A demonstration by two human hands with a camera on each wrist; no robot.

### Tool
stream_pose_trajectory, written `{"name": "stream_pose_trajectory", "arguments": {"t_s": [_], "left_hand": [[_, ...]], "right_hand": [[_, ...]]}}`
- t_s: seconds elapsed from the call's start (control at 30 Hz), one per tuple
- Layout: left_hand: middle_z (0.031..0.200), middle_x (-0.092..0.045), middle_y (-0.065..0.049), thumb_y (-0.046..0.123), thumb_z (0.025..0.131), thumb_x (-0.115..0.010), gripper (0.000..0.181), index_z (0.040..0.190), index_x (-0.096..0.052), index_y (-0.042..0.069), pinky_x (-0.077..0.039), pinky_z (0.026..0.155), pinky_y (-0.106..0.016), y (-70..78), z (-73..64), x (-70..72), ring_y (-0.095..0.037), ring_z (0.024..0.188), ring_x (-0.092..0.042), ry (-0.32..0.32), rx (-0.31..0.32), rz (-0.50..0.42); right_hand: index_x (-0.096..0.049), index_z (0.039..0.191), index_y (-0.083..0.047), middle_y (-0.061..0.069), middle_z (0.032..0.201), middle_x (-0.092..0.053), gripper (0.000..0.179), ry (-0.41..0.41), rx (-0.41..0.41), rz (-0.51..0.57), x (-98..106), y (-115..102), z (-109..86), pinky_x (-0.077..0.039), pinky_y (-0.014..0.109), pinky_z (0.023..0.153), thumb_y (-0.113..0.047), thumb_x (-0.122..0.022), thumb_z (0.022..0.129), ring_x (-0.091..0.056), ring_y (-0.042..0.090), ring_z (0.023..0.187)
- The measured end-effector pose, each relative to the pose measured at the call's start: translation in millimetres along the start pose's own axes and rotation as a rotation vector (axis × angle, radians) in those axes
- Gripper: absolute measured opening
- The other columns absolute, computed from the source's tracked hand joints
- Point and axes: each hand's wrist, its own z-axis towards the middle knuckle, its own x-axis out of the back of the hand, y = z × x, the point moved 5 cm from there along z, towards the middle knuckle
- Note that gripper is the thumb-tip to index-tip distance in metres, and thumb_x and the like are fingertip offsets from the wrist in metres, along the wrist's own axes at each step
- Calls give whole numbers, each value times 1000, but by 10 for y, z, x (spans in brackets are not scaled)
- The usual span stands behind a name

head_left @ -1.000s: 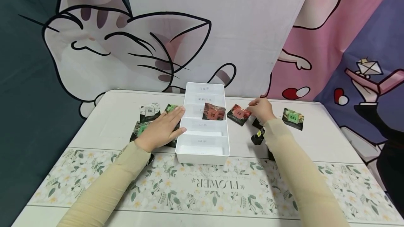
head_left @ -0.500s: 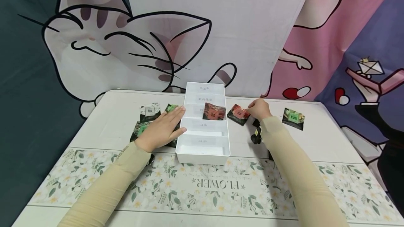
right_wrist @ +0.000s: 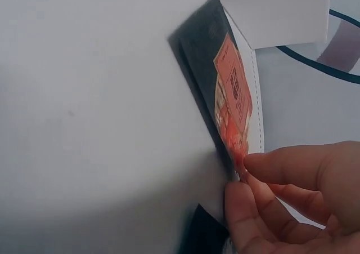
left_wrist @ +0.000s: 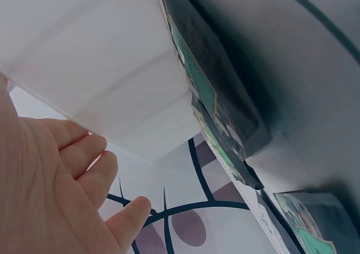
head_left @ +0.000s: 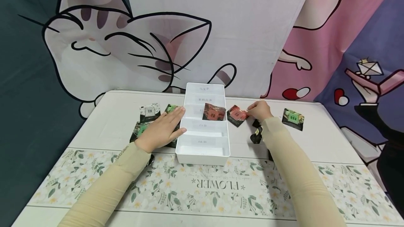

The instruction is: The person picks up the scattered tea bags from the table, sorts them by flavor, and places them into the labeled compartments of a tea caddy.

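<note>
In the head view my right hand (head_left: 259, 110) pinches the corner of a red-and-black tea sachet (head_left: 236, 115) to the right of the white divided box (head_left: 202, 159). The right wrist view shows thumb and fingertip on that corner, with the sachet (right_wrist: 232, 90) tilted close over the table. My left hand (head_left: 160, 129) lies with fingers extended along the box's left rim, its fingertips right at the edge. Another red sachet (head_left: 214, 112) leans in the middle compartment. Printed labels mark the compartments.
Left of the box lie several sachets, including a white-and-black one (head_left: 150, 111) and a green one (head_left: 141, 128), partly under my left hand. A green sachet (head_left: 293, 118) lies at far right. Small black items (head_left: 256, 136) sit beside my right wrist. A printed curtain (head_left: 246, 38) hangs behind the table.
My right hand has shifted slightly left, and the pinched sachet has moved a little toward the box and turned. The left hand and the box stay where they were.
</note>
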Motion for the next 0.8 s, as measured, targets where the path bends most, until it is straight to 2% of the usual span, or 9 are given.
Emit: {"name": "stream_pose_trajectory", "arguments": {"t_s": [0.2,0.3,0.43,0.57,0.8], "left_hand": [[168,-20,-14,47,107,-46,74,162,-21,4,-12,129,-48,0,-2,-1,-31,154,-21,1,-1,-13],[167,-20,-14,47,107,-45,74,162,-21,4,-13,129,-48,-3,-1,2,-32,153,-22,2,-2,-12],[167,-20,-14,49,108,-43,74,162,-20,4,-14,129,-50,0,1,9,-32,153,-23,1,-2,-5],[168,-20,-13,49,108,-42,74,162,-20,4,-13,129,-50,-8,0,3,-32,153,-22,-4,0,-1],[167,-21,-14,48,108,-44,74,162,-21,3,-14,129,-50,-1,-3,6,-33,153,-24,5,-10,-3]], "right_hand": [[-70,113,7,14,100,-69,25,-48,-57,100,-37,23,8,-56,17,61,-3,-70,90,-64,7,66],[-66,120,8,17,112,-66,28,-65,-94,195,-63,8,-17,-60,18,70,-3,-69,94,-64,5,71],[-59,129,13,18,117,-62,36,-92,-124,364,-90,-15,-58,-62,22,83,1,-65,96,-65,6,78],[-56,130,13,13,111,-62,36,-130,-141,478,-105,-37,-102,-61,22,85,1,-64,97,-64,7,80],[-63,121,9,1,85,-70,26,-163,-166,643,-129,-79,-162,-61,17,74,-1,-65,97,-65,7,75]]}}
